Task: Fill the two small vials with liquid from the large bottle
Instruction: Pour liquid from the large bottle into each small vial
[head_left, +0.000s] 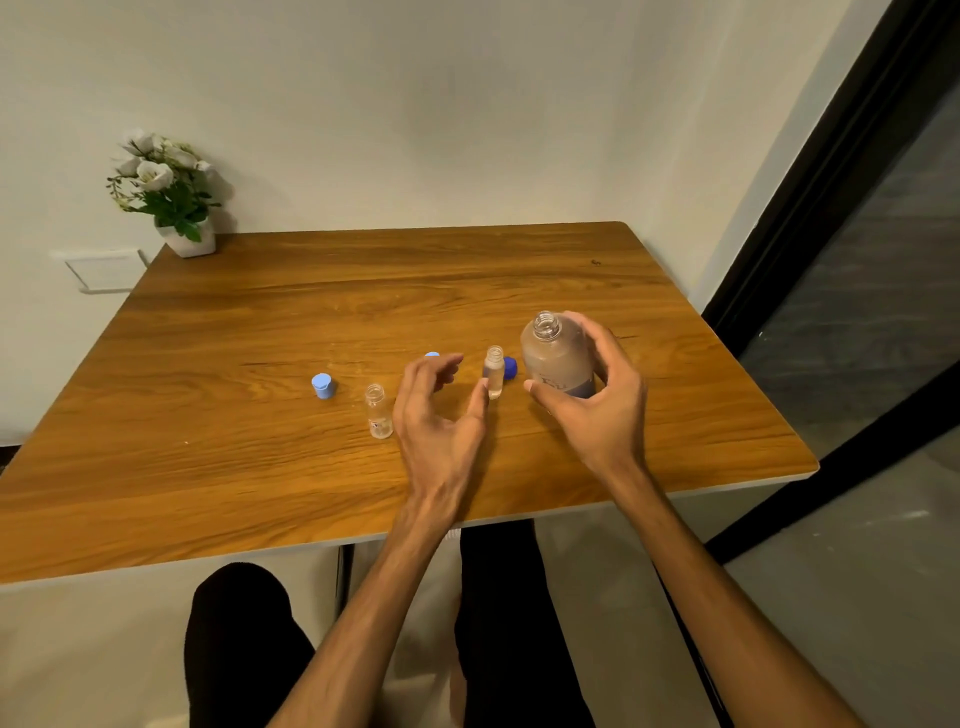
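Two small vials stand uncapped on the wooden table at mid-frame: going left to right, a light blue cap lies left of centre, then the left vial stands upright, just left of the left hand. That hand hovers with fingers spread and loosely bent, gripping nothing, its thumb tip at or just beside the right vial, and a second light blue cap peeks out behind its fingers. Right of that vial lies a dark blue cap, and right of centre the right hand curls around the large bottle, open-necked and upright; a potted white flower plant sits in the upper left.
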